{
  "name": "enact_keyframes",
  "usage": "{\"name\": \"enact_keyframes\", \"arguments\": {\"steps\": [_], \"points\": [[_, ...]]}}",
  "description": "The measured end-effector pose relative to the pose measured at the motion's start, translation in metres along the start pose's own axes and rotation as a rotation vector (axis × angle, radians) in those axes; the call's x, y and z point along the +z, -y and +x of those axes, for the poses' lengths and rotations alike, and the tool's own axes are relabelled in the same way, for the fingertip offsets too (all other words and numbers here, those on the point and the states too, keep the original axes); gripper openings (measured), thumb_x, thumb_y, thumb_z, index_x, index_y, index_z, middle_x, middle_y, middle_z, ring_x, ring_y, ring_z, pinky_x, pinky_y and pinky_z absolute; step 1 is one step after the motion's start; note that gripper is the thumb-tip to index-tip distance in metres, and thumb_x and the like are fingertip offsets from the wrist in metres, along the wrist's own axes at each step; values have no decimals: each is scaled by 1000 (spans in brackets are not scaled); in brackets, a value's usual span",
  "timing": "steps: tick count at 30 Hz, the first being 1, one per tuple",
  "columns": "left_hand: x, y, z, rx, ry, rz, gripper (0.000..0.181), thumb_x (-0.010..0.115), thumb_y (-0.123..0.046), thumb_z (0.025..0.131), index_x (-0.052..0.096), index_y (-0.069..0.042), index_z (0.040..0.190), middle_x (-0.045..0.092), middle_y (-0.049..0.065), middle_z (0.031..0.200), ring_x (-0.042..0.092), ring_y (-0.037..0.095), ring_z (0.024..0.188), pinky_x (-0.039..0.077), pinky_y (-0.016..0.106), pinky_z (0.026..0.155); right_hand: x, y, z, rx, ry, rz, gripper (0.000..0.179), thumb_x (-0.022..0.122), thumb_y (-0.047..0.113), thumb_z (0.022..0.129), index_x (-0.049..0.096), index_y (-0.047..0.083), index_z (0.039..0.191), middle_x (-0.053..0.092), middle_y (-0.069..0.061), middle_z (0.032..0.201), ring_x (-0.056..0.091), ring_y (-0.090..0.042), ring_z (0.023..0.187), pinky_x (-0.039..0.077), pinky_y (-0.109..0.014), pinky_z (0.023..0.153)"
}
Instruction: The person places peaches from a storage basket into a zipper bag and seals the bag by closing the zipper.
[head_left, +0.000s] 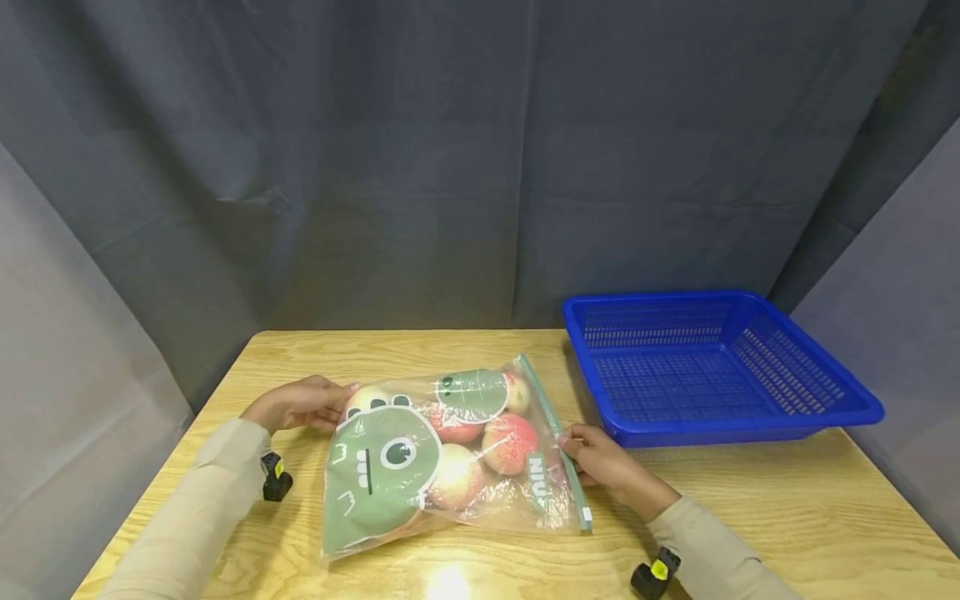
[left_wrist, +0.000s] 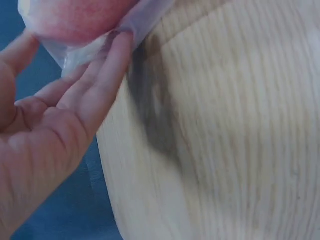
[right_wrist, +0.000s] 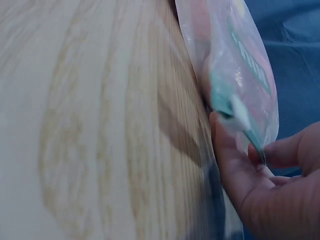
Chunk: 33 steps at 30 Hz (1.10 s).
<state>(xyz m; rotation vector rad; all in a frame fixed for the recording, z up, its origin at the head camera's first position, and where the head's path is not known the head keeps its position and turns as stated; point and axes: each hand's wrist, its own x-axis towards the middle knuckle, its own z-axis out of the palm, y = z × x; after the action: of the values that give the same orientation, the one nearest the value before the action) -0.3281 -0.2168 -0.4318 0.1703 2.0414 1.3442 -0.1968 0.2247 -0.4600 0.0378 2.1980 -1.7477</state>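
Note:
A clear zip bag (head_left: 480, 492) printed with green cartoon monsters lies over the wooden table, several peaches (head_left: 510, 444) inside it. At its far left corner is my left hand (head_left: 306, 402), holding the bag around a peach. The left wrist view shows that hand's thumb on one side of the plastic and its fingers (left_wrist: 107, 75) on the other. On the right, my right hand (head_left: 607, 462) pinches the green zip edge (head_left: 551, 417) between thumb and fingers. A white slider (right_wrist: 241, 115) sits near those fingers in the right wrist view.
A blue plastic basket (head_left: 600, 400) with perforated walls stands at the back right of the table (head_left: 300, 533), close behind my right hand. Dark grey curtains (head_left: 412, 167) hang along the table's back edge, and pale panels flank both sides.

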Motion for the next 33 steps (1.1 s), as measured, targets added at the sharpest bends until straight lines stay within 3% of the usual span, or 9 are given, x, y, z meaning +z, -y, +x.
{"name": "enact_keyframes", "arguments": {"steps": [6,10,14,16,19,22,25,29,33], "points": [[5,-2,0,49,-57,-3,34,54,-33,99,66,-2,99,67,-1,80,62,8,71,58,24,70,0,3,1,-22,140,120,48,50,25,100,41,-14,127,61,-5,91,61,-14,80,57,-30,71],[15,-8,1,89,-206,57,28,64,-30,94,65,-2,91,58,-3,71,52,7,61,51,22,59,5,5,2,-45,206,168,54,57,21,97,36,-15,131,64,-5,92,63,-15,82,58,-31,74],[23,-10,6,111,-361,79,21,71,-22,89,66,-2,90,57,-3,72,51,8,62,50,25,58,9,5,2,-51,192,183,55,59,16,95,35,-16,133,66,-7,92,65,-17,83,59,-36,77],[25,-9,7,111,-389,98,20,69,-20,90,65,0,92,58,-2,77,51,10,67,50,26,62,11,4,3,-50,177,186,56,60,15,94,34,-15,134,66,-8,92,66,-18,82,60,-37,77],[27,-7,7,87,-317,82,35,64,-25,93,60,4,112,60,8,96,55,16,83,53,29,74,13,3,4,-49,155,184,57,61,14,94,34,-15,134,67,-7,90,66,-17,80,60,-36,75],[28,-7,5,51,-188,80,68,60,-36,95,36,10,137,50,23,126,54,25,108,51,39,95,16,2,5,-41,138,189,55,61,14,93,34,-14,133,65,-8,89,66,-17,77,60,-35,73],[30,-10,3,28,-118,75,90,63,-41,92,16,12,145,41,30,138,51,33,119,46,47,104,19,5,7,-34,130,207,58,61,17,94,31,-10,136,62,-12,100,65,-18,82,60,-35,75],[33,-16,1,54,-87,126,83,70,-37,88,28,8,144,51,25,132,58,28,111,52,40,97,23,10,11,-38,118,215,66,63,20,92,28,-4,142,55,-17,119,62,-19,92,58,-36,80],[37,-20,1,100,-147,200,72,75,-35,83,47,7,135,57,22,125,62,22,97,57,33,83,24,12,16,-48,91,204,66,65,14,90,30,-6,142,56,-17,118,62,-19,91,58,-36,81]]}}
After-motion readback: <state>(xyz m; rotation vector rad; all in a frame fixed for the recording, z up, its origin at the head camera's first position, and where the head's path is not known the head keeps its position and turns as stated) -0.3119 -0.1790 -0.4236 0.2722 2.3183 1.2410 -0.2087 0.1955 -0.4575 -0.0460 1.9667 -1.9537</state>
